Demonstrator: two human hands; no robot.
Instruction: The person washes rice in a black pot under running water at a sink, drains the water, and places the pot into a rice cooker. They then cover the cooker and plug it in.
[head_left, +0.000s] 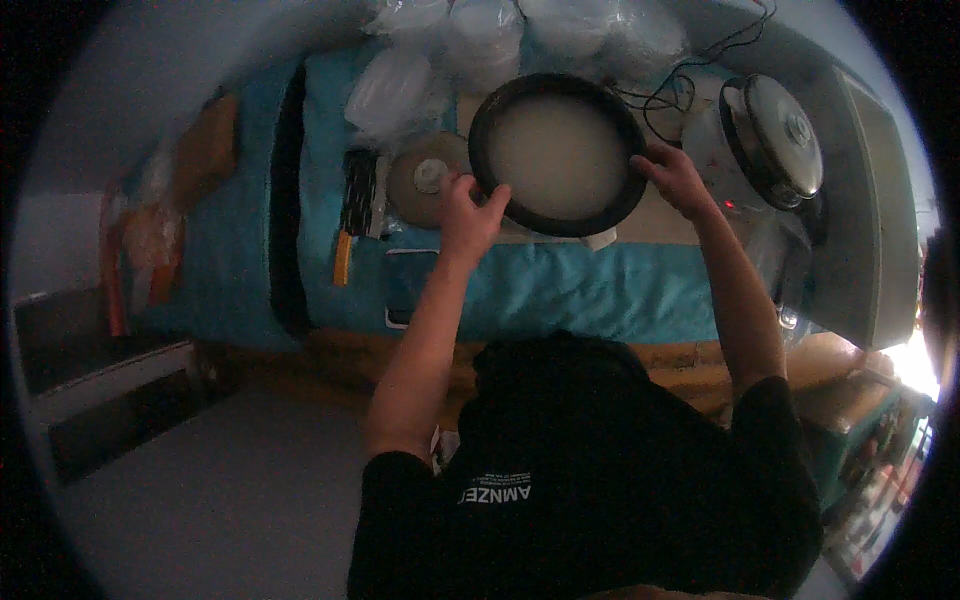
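A round dark pan (559, 157) with a wide black rim, its pale inside flat and smooth, is between my hands. Whether the pale surface is liquid or the pan's floor I cannot tell. My left hand (472, 214) grips the near left rim, thumb on top. On the right rim lies the thumb of my right hand (677, 182), its fingers hidden around the outside. Left of the pan is a round lid (409, 195) with a light knob (430, 176), partly behind my left fingers. A small white piece (599, 240) shows under the pan's near edge.
Plastic-wrapped stacks (484, 45) line the back. At right stands a lidded electric cooker (776, 142), with a black cable (667, 97) nearby. A phone-like device (401, 289), dark packets (360, 191) and a yellow strip (342, 259) lie left on the teal cloth (585, 292).
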